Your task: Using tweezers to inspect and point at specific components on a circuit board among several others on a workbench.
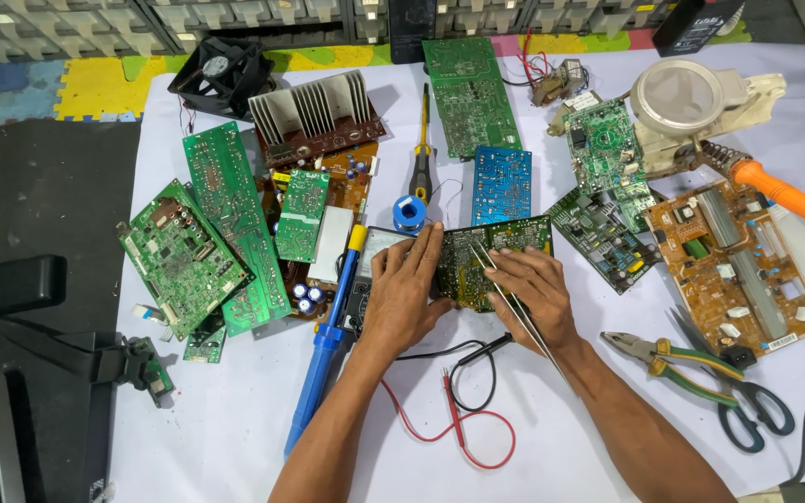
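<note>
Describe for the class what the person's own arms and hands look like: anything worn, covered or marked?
Both forearms are bare, with no sleeves showing up to the bottom edge of the picture. The left hand and right hand wear no gloves. No watch, bracelet or ring can be seen, and no markings can be made out. Fingernails are short.

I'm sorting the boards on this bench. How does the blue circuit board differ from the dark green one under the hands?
The blue circuit board lies bare and untouched; the dark green circuit board is steadied by the left hand, while the right hand holds tweezers over it. The blue board stands upright in the view; the dark green board runs sideways and looks wider. Both lie flat on the white table cover, edges nearly meeting.
</note>
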